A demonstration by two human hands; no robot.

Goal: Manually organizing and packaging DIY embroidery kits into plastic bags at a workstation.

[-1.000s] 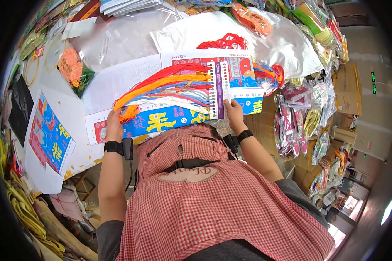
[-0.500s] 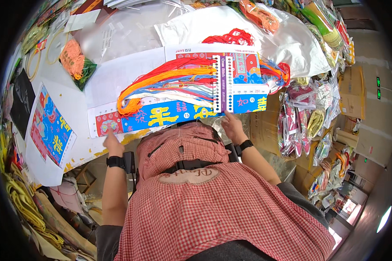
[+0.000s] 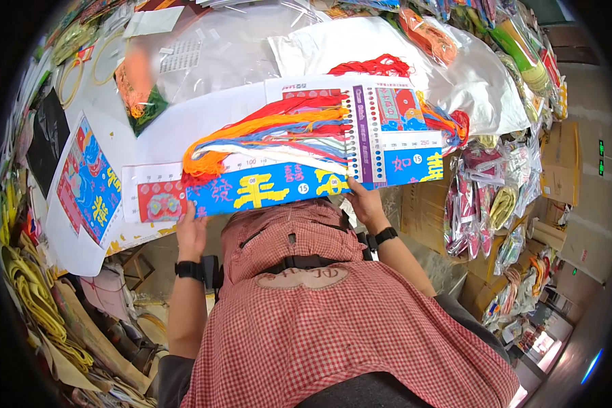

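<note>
A long printed cross-stitch strip (image 3: 272,191), blue with yellow and pink characters, lies along the near edge of the table. My left hand (image 3: 192,234) is closed on its near edge toward the left end, the thumb on top. My right hand (image 3: 367,206) pinches the same edge farther right, just below a white and purple thread card (image 3: 364,136) with a row of holes. Looped through the card, embroidery threads (image 3: 265,132) in red, orange, blue and white fan out leftward over the strip. Their shorter ends (image 3: 449,122) stick out on the right.
A second printed sheet (image 3: 88,180) sits at the left. Farther back are bagged orange yarn (image 3: 132,88), clear plastic bags (image 3: 211,47), a white bag (image 3: 313,47) and a loose red thread bundle (image 3: 374,65). Packed kits (image 3: 472,197) and cardboard boxes (image 3: 557,163) stand at the right.
My left hand has gone from a finger laid on the strip's left end to a grip on its near edge. My right hand now grips that edge too. The whole view has shifted slightly.
</note>
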